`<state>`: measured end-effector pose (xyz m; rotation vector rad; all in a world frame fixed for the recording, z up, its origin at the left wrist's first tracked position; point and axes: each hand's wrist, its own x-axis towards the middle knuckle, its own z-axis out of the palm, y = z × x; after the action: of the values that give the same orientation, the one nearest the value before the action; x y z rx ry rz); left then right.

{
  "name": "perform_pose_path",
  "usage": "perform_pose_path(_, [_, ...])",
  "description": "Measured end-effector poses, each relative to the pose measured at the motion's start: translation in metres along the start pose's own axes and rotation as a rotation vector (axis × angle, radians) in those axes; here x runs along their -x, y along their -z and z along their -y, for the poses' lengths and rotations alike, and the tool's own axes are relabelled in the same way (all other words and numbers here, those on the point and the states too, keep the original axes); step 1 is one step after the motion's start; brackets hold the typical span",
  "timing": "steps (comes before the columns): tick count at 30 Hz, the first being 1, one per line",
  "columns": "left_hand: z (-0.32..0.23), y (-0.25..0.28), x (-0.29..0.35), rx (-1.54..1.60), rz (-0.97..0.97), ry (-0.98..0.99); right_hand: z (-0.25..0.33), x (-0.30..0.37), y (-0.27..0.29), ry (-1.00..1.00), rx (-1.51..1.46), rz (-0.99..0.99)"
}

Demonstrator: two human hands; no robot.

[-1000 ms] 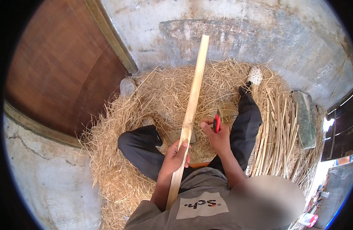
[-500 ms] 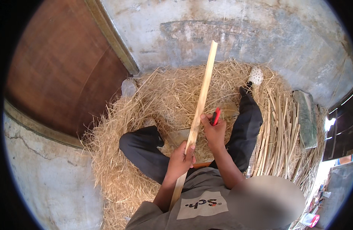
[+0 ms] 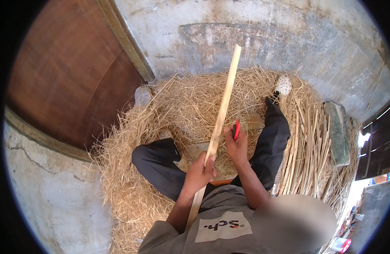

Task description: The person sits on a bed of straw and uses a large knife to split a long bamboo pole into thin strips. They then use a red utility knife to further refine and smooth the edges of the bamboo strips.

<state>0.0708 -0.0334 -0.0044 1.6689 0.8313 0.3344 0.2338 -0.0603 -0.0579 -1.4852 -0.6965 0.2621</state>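
Our left hand [image 3: 200, 171] clamps the long wooden strip [image 3: 222, 114] low; it runs up and away over the straw [image 3: 182, 106]. Our right hand [image 3: 236, 146], gripping a red-handled knife [image 3: 236, 129], sits just beside it, higher up.

One long pale wooden strip [image 3: 222, 112] is sticking up. Two hands are showing: the left hand [image 3: 200, 171] and the right hand [image 3: 236, 146]. One red tool [image 3: 236, 129] is showing. Many thin sticks [image 3: 303, 156] are lying together, too many to count.
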Motion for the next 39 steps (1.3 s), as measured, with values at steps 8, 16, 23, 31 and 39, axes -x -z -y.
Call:
perform_pose_path(8, [-0.021,0.065,-0.062,0.299,0.015,-0.031,0.019,0.032,0.039,-0.157,-0.105,0.551])
perform_pose_path(16, [-0.158,0.16,-0.155,0.072,-0.234,-0.462,-0.045,0.082,0.078,-0.525,-0.024,0.311])
perform_pose_path(23, [-0.219,0.176,-0.181,0.146,-0.442,-0.635,-0.091,0.109,0.089,-0.53,0.114,0.266])
perform_pose_path(31, [-0.199,0.135,-0.165,0.122,-0.315,-0.552,-0.057,0.096,0.069,-0.366,-0.054,0.431])
perform_pose_path(39, [-0.154,0.082,-0.175,0.267,-0.186,-0.399,0.031,0.064,0.0,-0.276,-0.165,0.594])
